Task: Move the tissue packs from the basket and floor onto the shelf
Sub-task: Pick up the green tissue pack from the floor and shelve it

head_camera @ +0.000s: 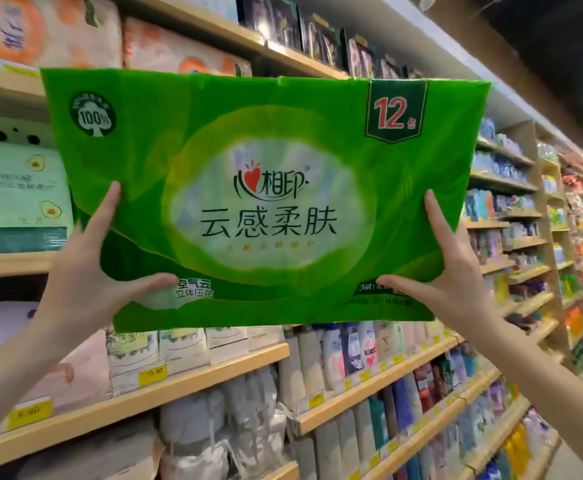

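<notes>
One tissue pack: large, green, plastic-wrapped, marked "12" at upper right and "100%" at upper left; held in the air, printed face toward the person, slightly tilted, in front of the upper boards.
Left hand: grips the pack's lower left corner; thumb lies across the front near the bottom edge, forefinger points straight up the front; other fingers are hidden behind the pack.
Right hand: grips the lower right corner in the same spread, thumb on the front, forefinger up; other fingers hidden.
Shelf: wooden boards in several tiers, running from near left to far right.
Avocado-print pack: pale green, standing on a board left of the held pack.
Orange-print packs: on the board above, upper left.
Bottles: in a row below the held pack, right of centre.
Price tag: yellow, reads "10.90", on the board edge below the pack.
Contact with a board: cannot be told.
</notes>
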